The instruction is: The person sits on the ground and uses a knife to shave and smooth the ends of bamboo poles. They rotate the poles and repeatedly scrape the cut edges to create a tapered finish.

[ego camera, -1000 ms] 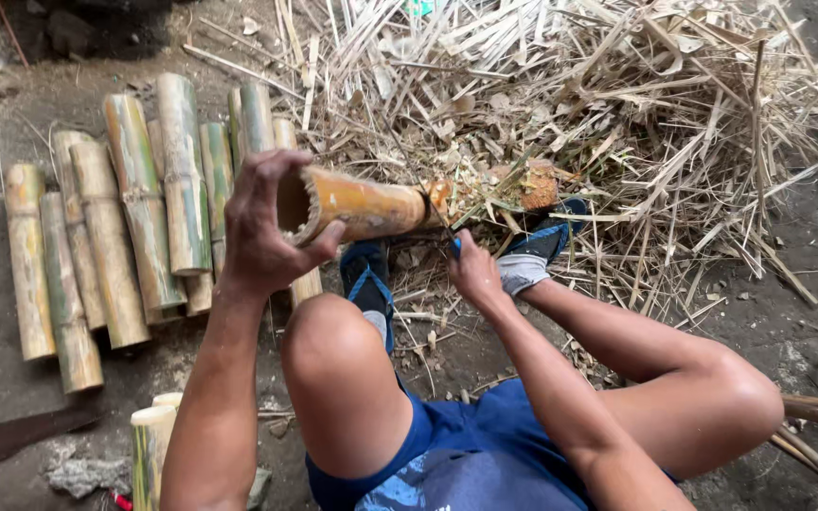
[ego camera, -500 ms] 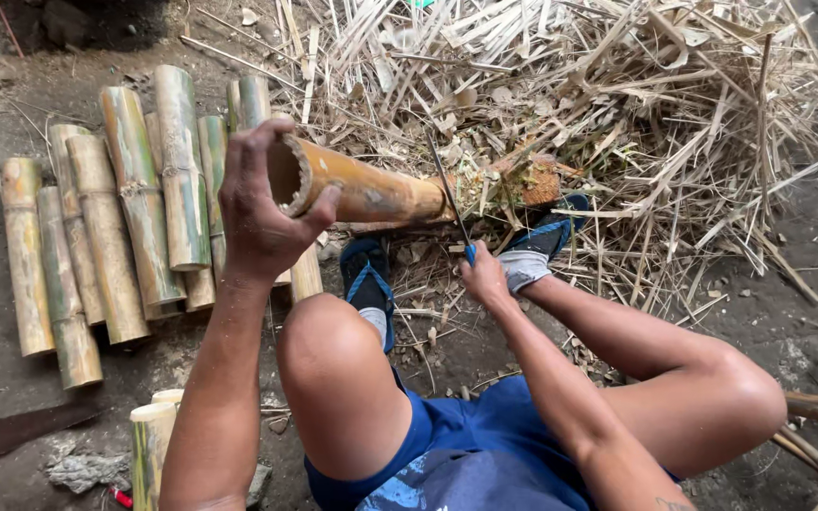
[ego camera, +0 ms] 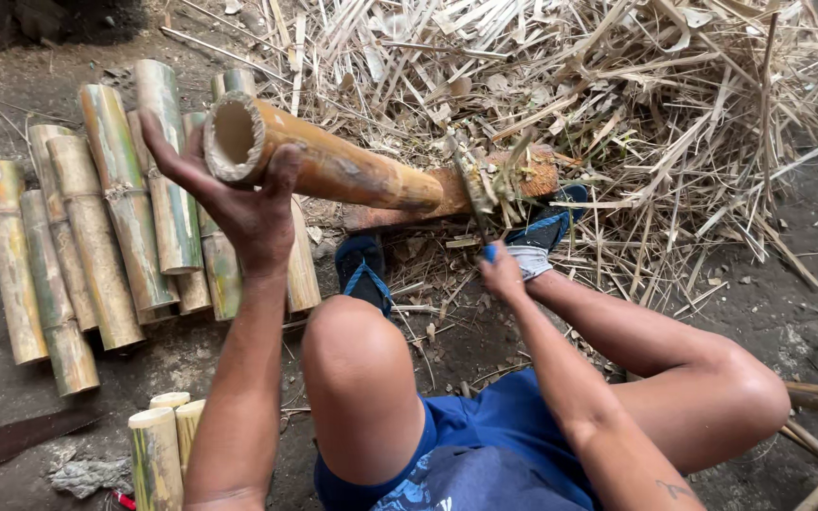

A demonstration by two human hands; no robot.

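Left hand (ego camera: 239, 203) cradles bamboo tube (ego camera: 333, 166); right hand (ego camera: 504, 274) grips knife (ego camera: 471, 194).

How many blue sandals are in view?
2. One blue sandal is below the bamboo tube held by the left hand. The other is beside the right hand, which grips a blade, and is partly under straw.

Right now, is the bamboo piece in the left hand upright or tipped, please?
Tipped: the bamboo piece lies nearly level, left hand raising its hollow end, far end on the wooden block.
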